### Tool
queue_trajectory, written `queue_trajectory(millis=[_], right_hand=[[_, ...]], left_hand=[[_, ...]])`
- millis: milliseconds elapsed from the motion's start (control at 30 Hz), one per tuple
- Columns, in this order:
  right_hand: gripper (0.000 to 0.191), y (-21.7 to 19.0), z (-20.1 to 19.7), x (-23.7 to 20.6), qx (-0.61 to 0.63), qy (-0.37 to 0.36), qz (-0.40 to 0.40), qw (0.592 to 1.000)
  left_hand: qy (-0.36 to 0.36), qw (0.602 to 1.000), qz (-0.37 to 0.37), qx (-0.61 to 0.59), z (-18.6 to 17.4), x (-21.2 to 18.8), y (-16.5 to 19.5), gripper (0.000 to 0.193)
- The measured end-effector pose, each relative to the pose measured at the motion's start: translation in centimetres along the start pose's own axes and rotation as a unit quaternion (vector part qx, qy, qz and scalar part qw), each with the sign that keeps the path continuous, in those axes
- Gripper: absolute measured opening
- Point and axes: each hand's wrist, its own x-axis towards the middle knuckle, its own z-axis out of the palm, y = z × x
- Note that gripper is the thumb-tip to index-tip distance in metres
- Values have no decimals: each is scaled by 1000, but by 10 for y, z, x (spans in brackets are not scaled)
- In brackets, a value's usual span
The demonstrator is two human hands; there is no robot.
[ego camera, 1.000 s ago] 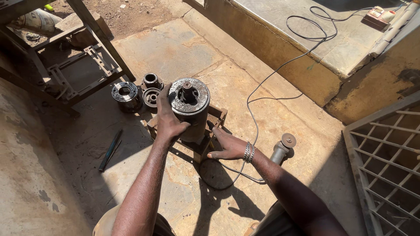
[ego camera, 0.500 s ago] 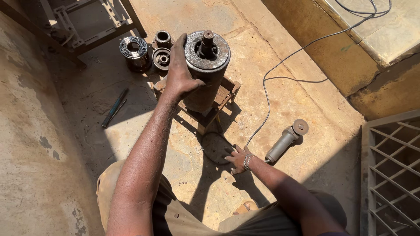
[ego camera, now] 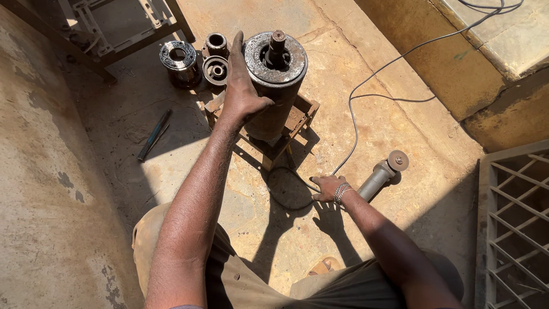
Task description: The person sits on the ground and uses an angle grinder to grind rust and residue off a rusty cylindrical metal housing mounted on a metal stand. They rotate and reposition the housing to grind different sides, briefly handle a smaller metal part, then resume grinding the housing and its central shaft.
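A tall rusty metal cylinder (ego camera: 275, 86) with a shaft sticking out of its top stands upright in a small metal stand (ego camera: 297, 123). My left hand (ego camera: 241, 86) grips its upper left side. My right hand (ego camera: 327, 187), with bracelets at the wrist, rests flat on the concrete floor, fingers spread, holding nothing. It lies beside the grey angle grinder (ego camera: 380, 174) and close to the grinder's black cable (ego camera: 354, 123).
Three round metal parts (ego camera: 178, 60) sit on the floor behind the cylinder. A dark hand tool (ego camera: 153, 135) lies at the left. A metal frame (ego camera: 114, 28) stands at the back left, a concrete step (ego camera: 457, 63) at the right, and a metal grille (ego camera: 514, 223) at the lower right.
My view has moved closer to the cylinder. My right hand came off the stand and moved back along the floor to the grinder's handle. My left hand keeps its hold on the cylinder.
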Motion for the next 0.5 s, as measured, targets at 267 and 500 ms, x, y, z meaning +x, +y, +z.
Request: queue_trajectory(millis=[267,500], right_hand=[[102,30,-81,-61,272,96,-228,930],[95,54,-111,-157,278,275,-67,918]], left_hand=[[14,1000,10,-25,6,-4,-4,167],[41,989,36,-135,7,-9,2,170]])
